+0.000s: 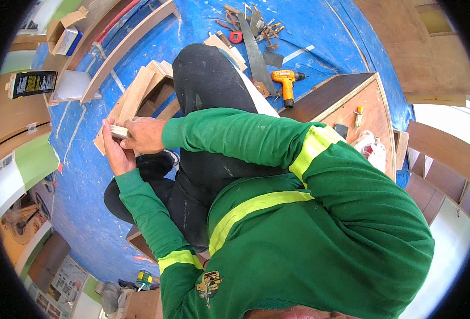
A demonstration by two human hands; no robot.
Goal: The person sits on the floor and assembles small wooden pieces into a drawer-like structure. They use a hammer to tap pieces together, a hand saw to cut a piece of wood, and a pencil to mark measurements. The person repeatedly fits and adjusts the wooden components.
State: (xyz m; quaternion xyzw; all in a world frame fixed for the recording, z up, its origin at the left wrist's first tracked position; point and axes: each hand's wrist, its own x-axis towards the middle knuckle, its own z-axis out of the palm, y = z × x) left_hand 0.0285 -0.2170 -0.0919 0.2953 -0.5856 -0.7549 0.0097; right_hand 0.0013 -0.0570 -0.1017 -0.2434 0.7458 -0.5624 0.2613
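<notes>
Left of my raised knee, both my hands meet at a small pale wooden block [119, 132]. My right hand [145, 134] is closed around its right end, with the fingers curled. My left hand [117, 151] cups the block from the left, its fingers pointing up along the side. The block's lower part is hidden by my hands. Just beyond them stands a wooden frame [136, 93] made of plywood strips, partly hidden by my knee. I cannot tell whether the block touches it.
Beyond my knee, a handsaw [256, 58], a red tape measure [236, 37] and several hand tools lie on a blue sheet [320, 32]. An orange drill [286, 85] stands by a wooden box [362, 101] on the right, which bears a phone [341, 130]. A curved board [128, 48] is at far left.
</notes>
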